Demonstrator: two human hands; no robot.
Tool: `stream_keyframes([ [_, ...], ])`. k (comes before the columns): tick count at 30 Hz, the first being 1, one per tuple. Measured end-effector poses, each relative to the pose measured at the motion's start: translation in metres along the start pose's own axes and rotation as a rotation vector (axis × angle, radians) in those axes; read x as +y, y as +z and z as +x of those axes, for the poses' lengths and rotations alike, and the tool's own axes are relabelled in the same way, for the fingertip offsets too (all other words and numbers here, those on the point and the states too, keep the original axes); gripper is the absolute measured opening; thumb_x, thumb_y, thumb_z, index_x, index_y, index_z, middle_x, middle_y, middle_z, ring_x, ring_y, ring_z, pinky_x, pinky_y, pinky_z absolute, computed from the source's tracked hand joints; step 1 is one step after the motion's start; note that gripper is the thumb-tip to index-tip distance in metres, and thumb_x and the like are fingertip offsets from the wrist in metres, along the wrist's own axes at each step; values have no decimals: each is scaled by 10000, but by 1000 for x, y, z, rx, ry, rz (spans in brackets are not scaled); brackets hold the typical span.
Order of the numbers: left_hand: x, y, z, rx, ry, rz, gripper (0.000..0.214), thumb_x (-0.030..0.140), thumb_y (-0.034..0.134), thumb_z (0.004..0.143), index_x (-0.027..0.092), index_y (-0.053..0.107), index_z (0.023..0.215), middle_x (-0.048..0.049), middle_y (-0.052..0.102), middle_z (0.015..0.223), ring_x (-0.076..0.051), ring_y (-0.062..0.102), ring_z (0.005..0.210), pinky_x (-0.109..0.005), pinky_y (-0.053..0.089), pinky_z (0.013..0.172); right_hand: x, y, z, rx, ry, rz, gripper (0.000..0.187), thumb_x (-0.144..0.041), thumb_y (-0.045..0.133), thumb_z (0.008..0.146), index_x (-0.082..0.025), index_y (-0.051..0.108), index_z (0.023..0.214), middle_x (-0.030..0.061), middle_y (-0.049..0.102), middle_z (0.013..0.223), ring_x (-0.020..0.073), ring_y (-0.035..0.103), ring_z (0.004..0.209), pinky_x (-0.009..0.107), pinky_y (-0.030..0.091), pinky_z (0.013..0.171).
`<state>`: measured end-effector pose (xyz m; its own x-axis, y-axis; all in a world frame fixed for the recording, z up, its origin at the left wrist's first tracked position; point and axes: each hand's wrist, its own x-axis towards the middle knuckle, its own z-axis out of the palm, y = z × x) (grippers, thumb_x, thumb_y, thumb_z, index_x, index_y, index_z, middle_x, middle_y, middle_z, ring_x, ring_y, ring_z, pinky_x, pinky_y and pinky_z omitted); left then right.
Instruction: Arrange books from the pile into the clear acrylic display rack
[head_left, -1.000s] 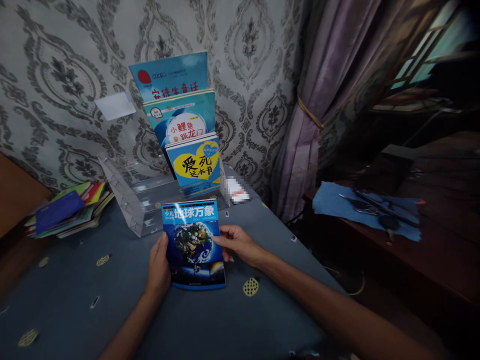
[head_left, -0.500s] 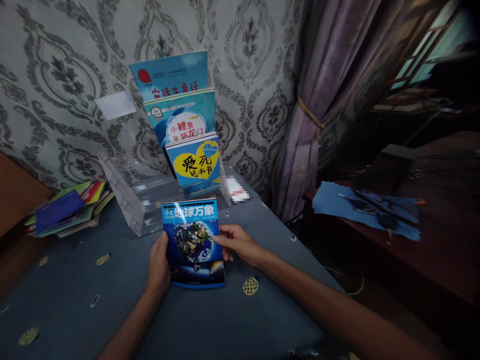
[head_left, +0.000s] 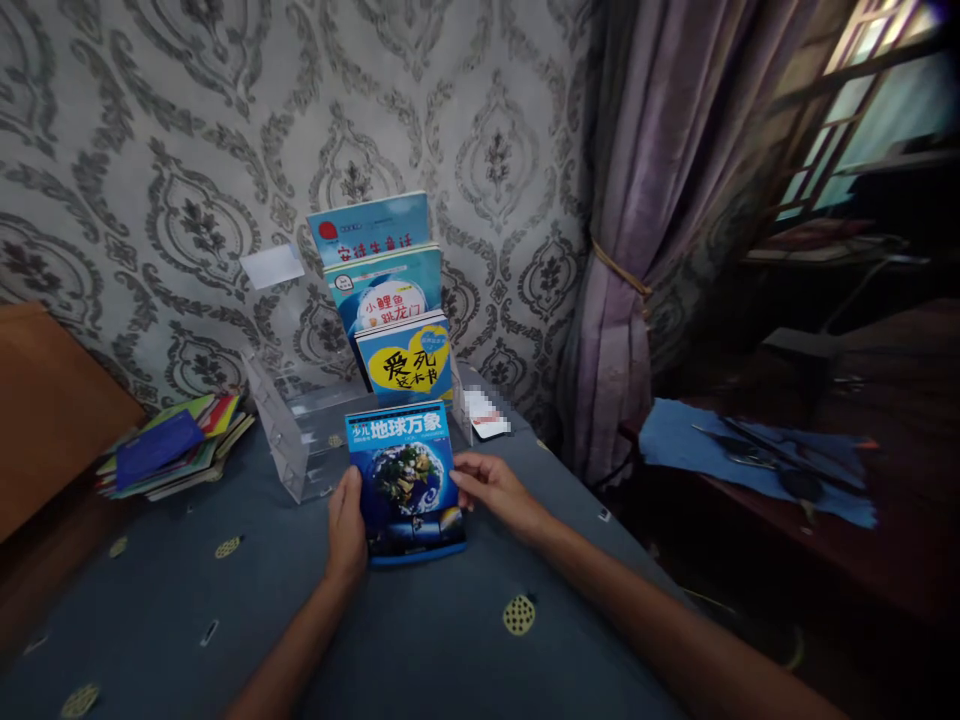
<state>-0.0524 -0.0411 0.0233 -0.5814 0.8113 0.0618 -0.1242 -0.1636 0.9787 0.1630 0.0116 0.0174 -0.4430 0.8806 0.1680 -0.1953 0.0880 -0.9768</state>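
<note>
as hands [head_left: 347, 525] hold the book [head_left: 409, 485], "地球万象" shows.

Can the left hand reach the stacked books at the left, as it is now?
Probably not at once: the left hand holds the Earth book, though the way across the tablecloth looks free.

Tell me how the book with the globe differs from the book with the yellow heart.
The globe book is held between the left hand and right hand; the heart book stands in the clear rack. The globe book's title is white; the heart book's is black. Both covers show blue.
</note>
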Motion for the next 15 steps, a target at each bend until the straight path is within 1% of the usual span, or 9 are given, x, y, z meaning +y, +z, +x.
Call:
stream_keyframes([
  [2, 5, 5, 2, -30, 79, 28, 491, 648, 742, 751, 201, 751, 953, -57, 757, 1062, -273, 637, 1140, -345, 493, 984, -11, -2, 1, 13, -92, -113, 457, -614, 724, 790, -178, 653, 907, -31, 592, 624, 119, 539, 546, 250, 433, 548],
  [4, 9, 6, 0, -114, 141, 46, 493, 649, 735, 753, 201, 747, 957, -57, 758, 1032, -270, 651, 1078, -342, 505, 950, -18, -3, -4, 60, -188, -252, 377, -555, 659, 860, -181, 661, 910, 0, 620, 709, 145, 567, 627, 269, 448, 597],
  [6, 9, 5, -7, -194, 169, 52, 477, 620, 772, 715, 201, 743, 940, -55, 759, 985, -265, 665, 1007, -341, 515, 925, -19, -3, -14, 105, -264, -401, 297, -471, 591, 913, -186, 671, 934, 26, 643, 779, 170, 583, 699, 289, 452, 645],
  [8, 5, 0, -16, -253, 167, 45, 450, 564, 819, 667, 198, 733, 914, -56, 757, 956, -267, 671, 979, -346, 515, 924, -16, -2, -26, 116, -300, -506, 247, -401, 540, 938, -193, 671, 951, 36, 652, 805, 187, 587, 731, 304, 454, 681],
  [10, -2, -7, -24, -281, 139, 48, 432, 513, 845, 634, 194, 719, 896, -55, 752, 927, -266, 672, 953, -350, 514, 916, -10, -1, -36, 111, -320, -551, 220, -369, 516, 945, -201, 654, 913, 34, 643, 789, 189, 579, 717, 310, 454, 691],
  [15, -14, -22, -33, -311, 103, 104, 379, 456, 832, 649, 181, 717, 883, -53, 729, 883, -250, 660, 910, -333, 500, 887, -4, 6, -47, 162, -380, -591, 212, -352, 522, 944, -228, 567, 778, 20, 571, 709, 187, 533, 664, 308, 449, 665],
])
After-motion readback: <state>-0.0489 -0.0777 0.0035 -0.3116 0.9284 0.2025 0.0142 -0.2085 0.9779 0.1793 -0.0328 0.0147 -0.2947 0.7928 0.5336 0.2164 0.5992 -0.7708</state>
